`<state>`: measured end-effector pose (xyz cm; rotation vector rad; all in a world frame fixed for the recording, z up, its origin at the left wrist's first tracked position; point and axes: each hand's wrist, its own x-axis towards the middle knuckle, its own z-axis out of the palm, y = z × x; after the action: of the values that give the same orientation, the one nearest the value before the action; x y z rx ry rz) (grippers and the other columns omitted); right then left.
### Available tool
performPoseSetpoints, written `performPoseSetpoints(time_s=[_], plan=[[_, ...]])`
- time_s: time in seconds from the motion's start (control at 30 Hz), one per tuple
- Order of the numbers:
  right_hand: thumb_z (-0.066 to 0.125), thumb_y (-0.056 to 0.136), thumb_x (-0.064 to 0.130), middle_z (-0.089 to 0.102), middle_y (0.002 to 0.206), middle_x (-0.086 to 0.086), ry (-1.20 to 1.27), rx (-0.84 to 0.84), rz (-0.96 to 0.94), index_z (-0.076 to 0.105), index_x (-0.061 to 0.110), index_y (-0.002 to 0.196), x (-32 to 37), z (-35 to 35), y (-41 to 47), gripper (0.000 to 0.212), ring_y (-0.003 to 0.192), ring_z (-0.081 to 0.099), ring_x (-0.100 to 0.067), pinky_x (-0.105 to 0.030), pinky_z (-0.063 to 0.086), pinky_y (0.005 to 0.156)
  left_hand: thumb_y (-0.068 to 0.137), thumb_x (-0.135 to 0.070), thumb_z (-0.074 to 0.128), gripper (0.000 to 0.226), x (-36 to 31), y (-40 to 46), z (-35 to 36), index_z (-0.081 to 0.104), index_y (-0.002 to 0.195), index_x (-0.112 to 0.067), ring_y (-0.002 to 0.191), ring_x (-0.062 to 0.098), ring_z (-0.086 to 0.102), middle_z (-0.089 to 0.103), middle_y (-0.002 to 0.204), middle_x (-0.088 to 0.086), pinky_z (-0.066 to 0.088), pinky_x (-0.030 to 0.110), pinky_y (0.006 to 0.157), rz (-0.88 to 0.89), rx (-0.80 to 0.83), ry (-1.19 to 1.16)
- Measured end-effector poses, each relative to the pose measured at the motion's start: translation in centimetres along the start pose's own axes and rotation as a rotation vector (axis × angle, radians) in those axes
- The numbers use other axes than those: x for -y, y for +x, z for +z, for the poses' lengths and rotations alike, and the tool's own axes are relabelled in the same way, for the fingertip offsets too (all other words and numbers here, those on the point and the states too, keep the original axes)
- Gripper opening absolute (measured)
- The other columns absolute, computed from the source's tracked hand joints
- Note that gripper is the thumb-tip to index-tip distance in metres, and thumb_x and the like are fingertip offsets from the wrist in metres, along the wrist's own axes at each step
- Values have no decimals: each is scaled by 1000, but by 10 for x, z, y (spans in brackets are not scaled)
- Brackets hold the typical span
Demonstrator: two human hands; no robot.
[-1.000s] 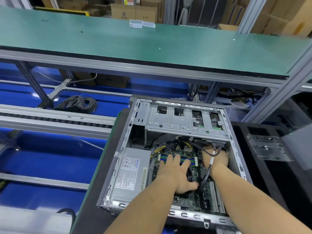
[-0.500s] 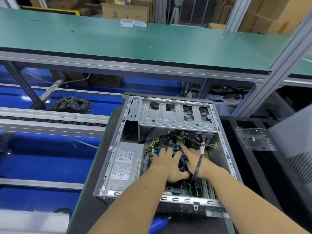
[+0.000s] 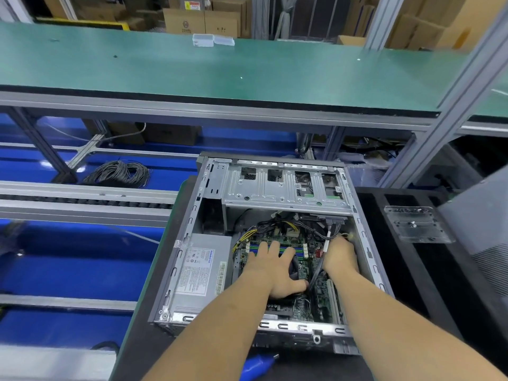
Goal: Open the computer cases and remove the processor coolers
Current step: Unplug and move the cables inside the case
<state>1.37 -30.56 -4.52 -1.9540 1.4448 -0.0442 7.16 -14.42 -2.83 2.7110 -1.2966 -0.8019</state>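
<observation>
Our left hand lies flat inside the open computer case, fingers straight and spread over the green memory slots, thumb stretched to the right; beneath the palm a dark rounded part shows, which we take to be the processor cooler, though most of it is hidden. Our right hand reaches toward the case's right wall among the cables; its fingers curl away from us and we cannot tell whether they pinch a connector or hold nothing. We judge the cooler stiff and fairly heavy for its size, with thin fins and a fan that should not be squeezed, so we would take it by its outer frame, once its lead and fasteners are free. The power supply sits to the left, the drive cage beyond.
</observation>
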Motion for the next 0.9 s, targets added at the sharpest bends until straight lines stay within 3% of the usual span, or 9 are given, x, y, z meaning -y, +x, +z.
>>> performPoseSetpoints(time_s=[0.07,0.13,0.2,0.3,0.43,0.67,0.9], plan=[[43,99,0,65,106,-12,102,10,76,56,6,114,2,2,4,21,86,62,-25,-24,50,69,85,-76,44,85,0,-1,0,19,152,-30,144,36,12,16,158,7,21,61,113,-2,0,-3],[42,101,6,58,85,-5,191,21,57,53,12,93,4,3,5,15,69,52,-18,-19,48,58,85,-76,44,85,0,-1,1,18,152,-30,144,36,12,16,158,7,22,61,113,-1,3,3],[50,96,3,54,77,-7,149,-21,56,48,12,79,3,9,9,19,67,53,-23,-24,45,56,85,-76,43,84,0,0,0,19,151,-30,144,37,12,16,158,8,22,61,112,-2,0,5],[53,90,-4,55,70,-9,442,-72,153,51,10,74,2,17,13,22,70,57,-28,-30,46,62,84,-76,43,84,0,0,1,20,150,-30,144,37,12,14,160,8,21,62,112,-2,5,6],[48,91,-1,66,77,-14,429,-157,108,58,10,73,2,19,13,24,70,63,-30,-34,51,64,83,-77,44,84,1,1,2,19,150,-31,144,37,13,15,159,8,22,62,112,-2,-7,4],[50,89,-8,69,84,-17,151,-166,-51,68,0,85,2,15,12,21,76,67,-32,-34,55,65,83,-77,43,84,1,1,2,20,150,-31,144,37,13,14,160,8,24,62,112,-1,-7,6],[51,87,-11,66,86,-23,80,-200,-107,65,-6,84,-2,17,17,15,77,63,-36,-39,56,68,84,-75,43,84,-2,-2,1,17,151,-32,146,37,9,11,162,8,21,62,113,-22,5,19]])
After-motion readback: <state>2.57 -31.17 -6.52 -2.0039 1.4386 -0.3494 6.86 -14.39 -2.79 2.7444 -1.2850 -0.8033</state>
